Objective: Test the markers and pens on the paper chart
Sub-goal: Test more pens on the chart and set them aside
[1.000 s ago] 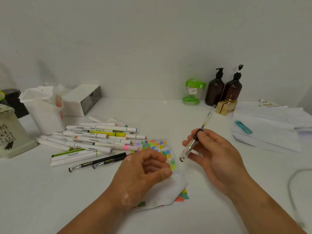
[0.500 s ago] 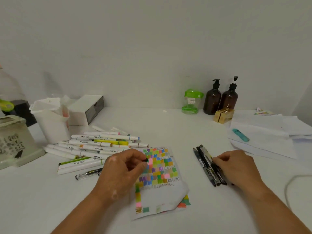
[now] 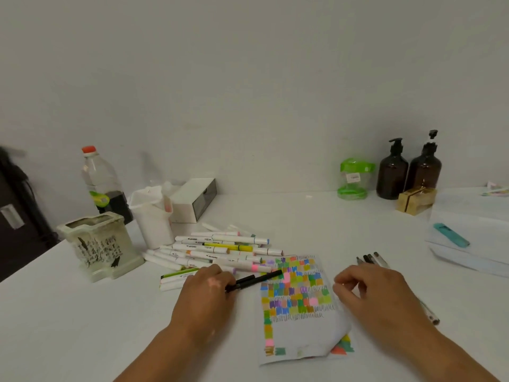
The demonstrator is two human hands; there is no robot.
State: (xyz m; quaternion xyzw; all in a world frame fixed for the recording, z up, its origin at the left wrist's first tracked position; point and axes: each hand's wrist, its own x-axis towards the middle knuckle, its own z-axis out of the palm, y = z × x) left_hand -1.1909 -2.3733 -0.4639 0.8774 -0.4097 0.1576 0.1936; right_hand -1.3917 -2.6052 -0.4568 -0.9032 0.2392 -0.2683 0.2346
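Note:
The paper chart (image 3: 301,336), covered with small coloured squares, lies flat on the white table between my hands; its lower right corner curls up. My left hand (image 3: 203,297) rests left of the chart, its fingers closed on two black pens (image 3: 254,279) whose tips point right onto the chart's upper left corner. My right hand (image 3: 378,295) hovers right of the chart with loosely curled, spread fingers and nothing in it. Under and behind it lies a row of dark and clear pens (image 3: 371,259). A pile of white markers (image 3: 220,250) with coloured caps sits behind my left hand.
At the left stand a ceramic holder (image 3: 96,244), a white cup (image 3: 154,216), a white box (image 3: 192,199) and a plastic bottle (image 3: 100,175). By the back wall are a green jar (image 3: 355,177), two brown pump bottles (image 3: 394,172) and a gold box (image 3: 416,199). A teal marker (image 3: 451,235) lies on stacked papers at the right.
My right hand lowered the pen it held up and laid it with the pens on the right, then let go. My left hand shifted left off the chart onto two black pens.

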